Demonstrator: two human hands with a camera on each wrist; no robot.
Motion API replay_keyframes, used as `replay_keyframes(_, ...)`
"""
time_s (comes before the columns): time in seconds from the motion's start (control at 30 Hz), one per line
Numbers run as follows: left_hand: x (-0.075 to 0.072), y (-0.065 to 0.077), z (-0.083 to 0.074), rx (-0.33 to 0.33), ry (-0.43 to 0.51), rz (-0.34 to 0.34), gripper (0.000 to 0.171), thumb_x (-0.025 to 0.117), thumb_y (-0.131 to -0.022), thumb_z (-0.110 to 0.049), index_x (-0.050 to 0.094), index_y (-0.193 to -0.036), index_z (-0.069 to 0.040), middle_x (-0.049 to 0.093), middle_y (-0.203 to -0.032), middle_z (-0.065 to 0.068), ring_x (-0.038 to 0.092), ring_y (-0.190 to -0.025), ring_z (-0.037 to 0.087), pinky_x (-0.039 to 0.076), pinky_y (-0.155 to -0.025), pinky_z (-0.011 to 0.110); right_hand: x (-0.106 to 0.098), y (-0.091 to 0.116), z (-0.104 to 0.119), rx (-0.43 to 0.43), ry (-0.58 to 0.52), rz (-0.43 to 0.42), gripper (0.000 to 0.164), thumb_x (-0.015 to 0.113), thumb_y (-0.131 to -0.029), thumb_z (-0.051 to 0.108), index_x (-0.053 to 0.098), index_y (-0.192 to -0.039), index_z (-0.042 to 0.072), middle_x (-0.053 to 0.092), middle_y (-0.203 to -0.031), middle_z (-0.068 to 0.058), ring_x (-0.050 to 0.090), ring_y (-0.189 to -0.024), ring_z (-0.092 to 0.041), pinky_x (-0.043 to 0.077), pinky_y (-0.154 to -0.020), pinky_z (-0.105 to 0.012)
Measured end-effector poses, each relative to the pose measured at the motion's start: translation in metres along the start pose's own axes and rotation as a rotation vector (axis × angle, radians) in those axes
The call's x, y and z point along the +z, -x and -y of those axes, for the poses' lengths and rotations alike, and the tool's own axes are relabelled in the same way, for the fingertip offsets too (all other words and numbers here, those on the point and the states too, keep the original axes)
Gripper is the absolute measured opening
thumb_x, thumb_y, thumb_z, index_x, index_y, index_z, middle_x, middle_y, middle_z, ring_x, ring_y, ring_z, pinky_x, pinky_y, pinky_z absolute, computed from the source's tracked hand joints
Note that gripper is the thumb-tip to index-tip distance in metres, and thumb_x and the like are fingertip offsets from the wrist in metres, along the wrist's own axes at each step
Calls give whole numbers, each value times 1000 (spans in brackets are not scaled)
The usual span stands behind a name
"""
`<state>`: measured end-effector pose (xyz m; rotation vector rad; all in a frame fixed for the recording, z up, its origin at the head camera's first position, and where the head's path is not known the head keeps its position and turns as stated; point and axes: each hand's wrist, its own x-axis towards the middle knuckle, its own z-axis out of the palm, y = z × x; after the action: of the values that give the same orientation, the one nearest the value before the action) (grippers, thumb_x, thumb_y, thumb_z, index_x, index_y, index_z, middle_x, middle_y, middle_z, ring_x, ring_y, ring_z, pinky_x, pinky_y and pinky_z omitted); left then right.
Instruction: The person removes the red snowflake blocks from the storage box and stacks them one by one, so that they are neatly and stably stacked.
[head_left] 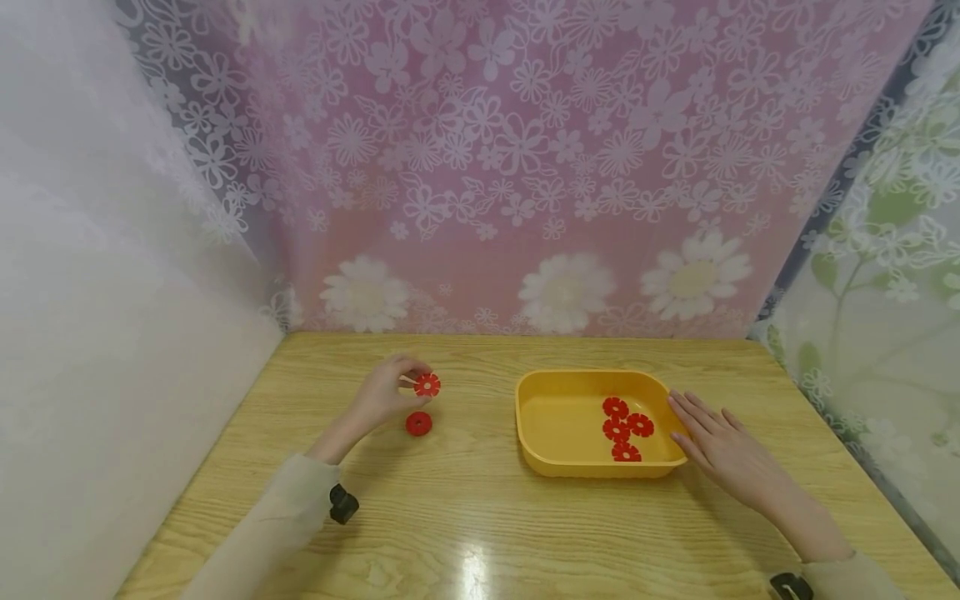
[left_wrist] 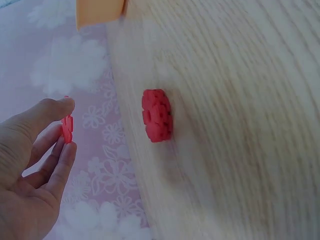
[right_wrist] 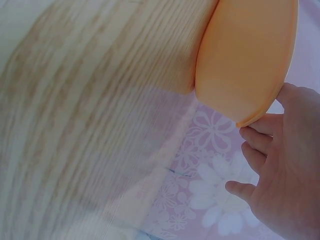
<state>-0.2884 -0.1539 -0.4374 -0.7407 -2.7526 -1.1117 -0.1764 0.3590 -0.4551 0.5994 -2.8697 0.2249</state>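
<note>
My left hand (head_left: 387,392) pinches a thin red snowflake disc (head_left: 427,384) between thumb and fingertips, above the table. In the left wrist view the disc (left_wrist: 67,129) is seen edge-on. Just below that hand, a small stack of red discs (head_left: 418,423) lies on the wood; the left wrist view shows its notched layers (left_wrist: 158,116). My right hand (head_left: 723,446) touches the right rim of a yellow plastic tub (head_left: 555,463) with its fingers extended. Inside the tub, toward its right side, lie several loose red discs (head_left: 617,430).
The wooden table (head_left: 450,533) is bounded by a pink floral cloth (head_left: 480,167) at the back, a white cloth (head_left: 112,292) at left and a flowered one (head_left: 877,333) at right. A dark wrist camera (head_left: 342,505) sits on the left sleeve.
</note>
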Motion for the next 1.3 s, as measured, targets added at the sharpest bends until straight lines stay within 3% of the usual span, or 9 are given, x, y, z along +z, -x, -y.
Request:
replay_keyframes(0.23,1,9,10,-49,4,19,39,83,-82,-2,69,-118,1,64,-110,13,65,-103,32,59,-90,47,0,0,0,0,-3,-8,60,56,-105,30,37,-156,3,39,-159,-18,33,-148,-36,22,-118,-65)
replay_keyframes(0.37,2,14,15,-83,-19,27,39,84,-82,-6,70,-118,-1,65,-109,11,65,-103,29,60,-88,40,-1,0,0,-4,-3,-9,60,56,-105,30,38,-156,3,39,-159,-18,33,-148,-36,23,-118,-65)
replay_keyframes(0.67,10,22,26,-70,-35,55,38,86,-80,-7,71,-114,3,66,-105,11,67,-98,28,60,-83,35,-1,-1,0,-7,6,-13,60,56,-105,30,39,-155,1,40,-158,-19,34,-147,-37,24,-117,-65)
replay_keyframes(0.9,17,29,30,-117,-57,57,37,87,-81,-11,72,-114,-3,67,-103,5,67,-96,22,60,-82,34,0,-1,-1,-7,14,-7,60,56,-105,30,38,-155,2,39,-158,-19,33,-147,-36,24,-117,-65)
replay_keyframes(1.1,18,31,34,-85,-85,59,37,88,-80,-14,73,-113,-4,67,-99,3,66,-92,20,60,-79,33,3,1,-2,-7,6,-11,61,56,-105,30,37,-156,3,39,-159,-18,31,-149,-34,17,-121,-62)
replay_keyframes(1.3,19,33,34,-102,-74,71,38,88,-81,-17,73,-113,-6,65,-100,3,67,-88,19,60,-77,33,4,1,-1,-15,3,-24,60,56,-105,28,37,-156,2,39,-158,-19,29,-150,-32,17,-121,-62)
